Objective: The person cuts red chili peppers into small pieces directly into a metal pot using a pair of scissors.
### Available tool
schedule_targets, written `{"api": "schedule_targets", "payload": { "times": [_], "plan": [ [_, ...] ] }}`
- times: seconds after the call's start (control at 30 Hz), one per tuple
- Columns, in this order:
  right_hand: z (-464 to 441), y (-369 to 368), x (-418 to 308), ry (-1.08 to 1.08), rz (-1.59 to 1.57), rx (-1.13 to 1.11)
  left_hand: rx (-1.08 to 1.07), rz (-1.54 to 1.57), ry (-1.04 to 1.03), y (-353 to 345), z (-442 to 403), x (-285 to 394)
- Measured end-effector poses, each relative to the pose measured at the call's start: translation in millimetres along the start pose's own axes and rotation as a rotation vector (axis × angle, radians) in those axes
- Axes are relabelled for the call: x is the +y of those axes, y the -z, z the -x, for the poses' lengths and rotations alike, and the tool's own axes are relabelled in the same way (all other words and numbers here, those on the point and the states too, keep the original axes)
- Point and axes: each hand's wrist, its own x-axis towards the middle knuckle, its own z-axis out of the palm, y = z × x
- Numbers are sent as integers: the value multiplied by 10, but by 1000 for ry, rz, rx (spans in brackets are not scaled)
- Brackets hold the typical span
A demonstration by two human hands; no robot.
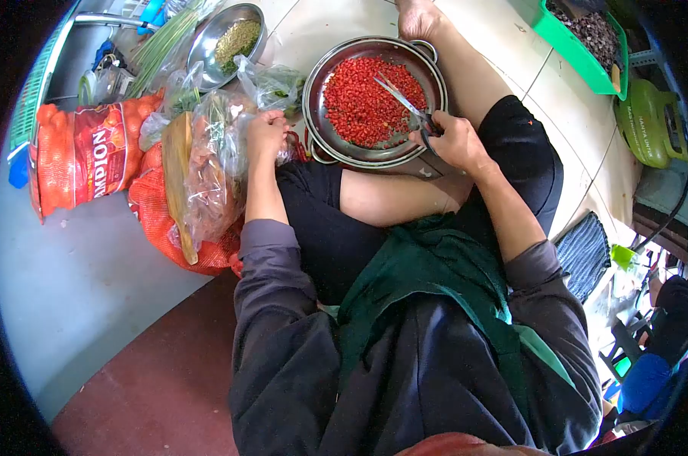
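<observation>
My right hand [456, 143] grips a pair of scissors [404, 99] by the dark handles. The slightly parted blades point up and left over a wide two-handled pot [311, 83]. Chopped red chilies [366, 95] cover much of the pot's bottom. Left of the pot, my left hand [268, 135] has its fingers curled in beside clear plastic bags [222, 159]. Something red shows just right of those fingers, by the pot's handle; what they hold, if anything, I cannot make out.
A metal bowl [198, 57] with chopped greens stands beyond the bags. Long green stalks [169, 42], a red net sack [101, 152] and a wooden board [178, 182] lie left. A green tray [564, 44] and a green gas cylinder [649, 121] are at right.
</observation>
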Motion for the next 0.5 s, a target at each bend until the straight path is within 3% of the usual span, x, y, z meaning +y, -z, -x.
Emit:
{"api": "schedule_targets", "payload": {
  "times": [0.03, 0.13, 0.23, 0.5],
  "plan": [
    [-6, 1, -9, -1, 1, -12, -14, -96, 12, -4, -24, -30],
    [-30, -17, 10, -43, 49, -30, -12, -465, -284, -78, -176, -228],
    [-17, -16, -1, -12, 29, -23, 16, -789, -412, -154, -118, -155],
    [-14, -45, 13, -7, 60, -28, -17, -1054, -169, -353, -145, 49]
  ]
}}
